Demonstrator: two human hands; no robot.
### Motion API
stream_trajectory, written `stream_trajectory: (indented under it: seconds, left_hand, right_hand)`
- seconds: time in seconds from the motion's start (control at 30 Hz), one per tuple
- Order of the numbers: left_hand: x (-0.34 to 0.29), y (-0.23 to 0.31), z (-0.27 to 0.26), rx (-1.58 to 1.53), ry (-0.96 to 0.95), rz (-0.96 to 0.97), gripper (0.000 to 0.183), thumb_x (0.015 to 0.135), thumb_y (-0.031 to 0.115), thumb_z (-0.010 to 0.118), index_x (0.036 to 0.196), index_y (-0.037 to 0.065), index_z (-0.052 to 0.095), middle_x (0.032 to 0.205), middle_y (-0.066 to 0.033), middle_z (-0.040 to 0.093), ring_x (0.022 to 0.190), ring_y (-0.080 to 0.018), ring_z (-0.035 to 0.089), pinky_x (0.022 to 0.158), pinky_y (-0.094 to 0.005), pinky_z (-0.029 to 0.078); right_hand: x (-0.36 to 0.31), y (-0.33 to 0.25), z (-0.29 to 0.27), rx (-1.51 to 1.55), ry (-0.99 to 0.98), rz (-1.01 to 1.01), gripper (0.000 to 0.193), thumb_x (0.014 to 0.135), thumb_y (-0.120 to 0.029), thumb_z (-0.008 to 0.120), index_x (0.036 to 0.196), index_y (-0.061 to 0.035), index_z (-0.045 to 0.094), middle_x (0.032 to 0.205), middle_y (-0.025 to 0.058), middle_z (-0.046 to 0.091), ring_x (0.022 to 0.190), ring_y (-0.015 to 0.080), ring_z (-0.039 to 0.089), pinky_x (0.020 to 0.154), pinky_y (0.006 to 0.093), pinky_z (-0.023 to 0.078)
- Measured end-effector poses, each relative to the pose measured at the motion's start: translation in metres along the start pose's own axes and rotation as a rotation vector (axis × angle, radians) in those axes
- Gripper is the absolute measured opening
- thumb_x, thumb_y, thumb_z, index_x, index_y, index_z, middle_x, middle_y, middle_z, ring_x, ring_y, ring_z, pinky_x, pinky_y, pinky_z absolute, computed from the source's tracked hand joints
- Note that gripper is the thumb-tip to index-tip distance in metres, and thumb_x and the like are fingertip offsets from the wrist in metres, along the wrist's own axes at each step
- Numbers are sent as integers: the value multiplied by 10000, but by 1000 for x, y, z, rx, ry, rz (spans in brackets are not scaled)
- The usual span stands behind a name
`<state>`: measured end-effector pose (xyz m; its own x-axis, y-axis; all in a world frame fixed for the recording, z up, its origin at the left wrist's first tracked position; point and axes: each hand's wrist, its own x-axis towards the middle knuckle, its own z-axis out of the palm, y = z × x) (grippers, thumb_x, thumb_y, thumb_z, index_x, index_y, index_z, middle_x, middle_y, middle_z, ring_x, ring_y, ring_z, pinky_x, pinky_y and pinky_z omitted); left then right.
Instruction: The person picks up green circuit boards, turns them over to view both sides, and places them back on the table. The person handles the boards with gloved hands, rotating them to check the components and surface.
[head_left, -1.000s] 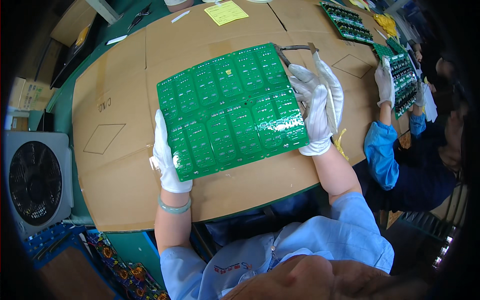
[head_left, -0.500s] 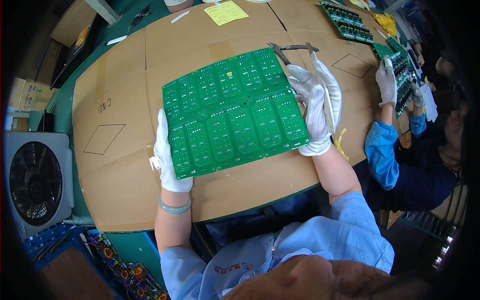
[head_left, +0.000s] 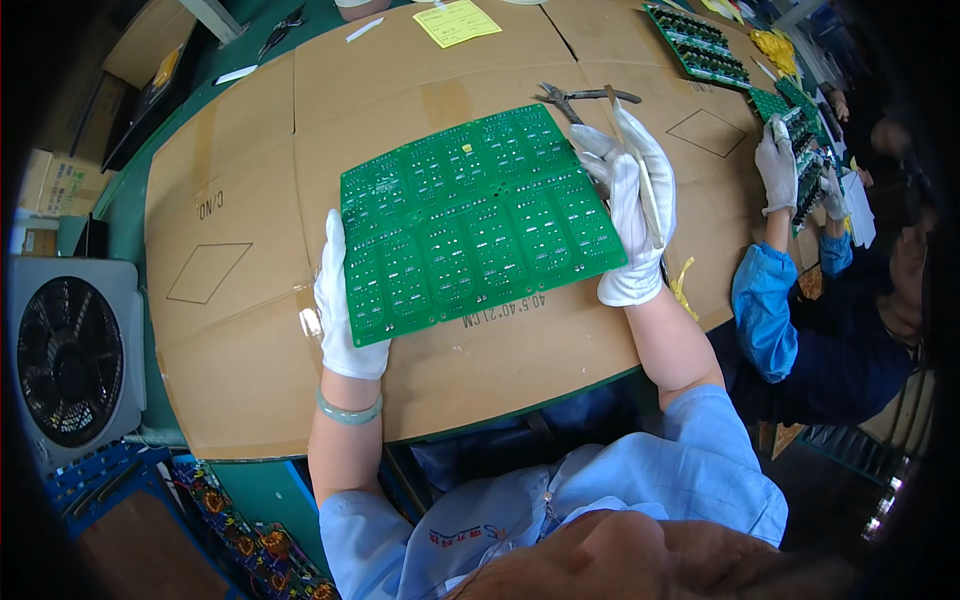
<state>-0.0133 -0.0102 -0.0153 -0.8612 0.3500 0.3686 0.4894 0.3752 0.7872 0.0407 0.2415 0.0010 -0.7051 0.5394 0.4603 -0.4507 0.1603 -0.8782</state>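
A green circuit board panel [head_left: 480, 225] is held up over the cardboard, its face dotted with solder joints and one small yellow spot. Along its left edge, my white-gloved left hand [head_left: 345, 300] grips the board with the fingers pointing away from me. At the right edge my gloved right hand [head_left: 630, 200] supports the board. A thin stick-like tool [head_left: 648, 190], perhaps a brush or tweezers, is also held in that hand; its kind is unclear. Just beyond the right hand lie cutting pliers [head_left: 565, 97] on the cardboard.
Flattened cardboard [head_left: 250, 370] covers the table. A yellow paper slip [head_left: 457, 22] lies at the far side, and a second pair of pliers [head_left: 281, 30] at the far left. A fan [head_left: 72, 355] stands left. On the right, a co-worker's gloved hand [head_left: 776, 165] holds another board near a populated panel [head_left: 698, 45].
The board has shifted slightly right and tilted, so its near edge sits farther from me. Both hands moved slightly with it, keeping their hold.
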Motion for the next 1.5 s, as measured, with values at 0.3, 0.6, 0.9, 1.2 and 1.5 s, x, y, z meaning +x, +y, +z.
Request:
stream_trajectory:
  seconds: [0.3,0.6,0.9,1.2,1.5]
  left_hand:
    - [0,-9,4,-88,-5,62,562,839,22,583,1344,-42,345,1126,-138,624,973,-239,627,868,-317,487]
    - [4,4,4,-27,12,157,681,781,1,643,1365,-52,296,1067,-134,648,914,-246,644,842,-324,490]
    - [1,-1,6,-70,23,105,712,776,28,653,1381,-39,285,1075,-134,644,929,-261,640,844,-337,485]
    - [-3,-3,3,-52,-13,12,553,881,44,529,1377,-54,306,1130,-145,623,954,-190,619,851,-305,497]
    - [-3,-1,4,-230,-9,-53,539,896,62,499,1385,-46,300,1167,-148,602,985,-194,607,861,-307,495]
  right_hand:
    - [2,3,-1,-80,-12,-7,449,964,-242,472,1280,66,393,1048,238,617,909,225,639,786,294,531]
    - [1,6,-2,-53,-25,-6,441,963,-241,476,1284,51,395,1058,234,613,912,226,636,797,299,528]
    - [-1,4,-2,65,-39,-24,323,963,-87,449,1252,55,432,1116,201,592,1000,231,606,866,314,492]
    - [-1,0,-2,33,-40,-65,321,959,-67,446,1254,59,428,1103,212,592,987,239,613,859,324,502]
    - [-2,1,-2,8,-44,-73,402,971,-183,447,1284,60,380,1075,266,595,961,260,629,825,322,523]
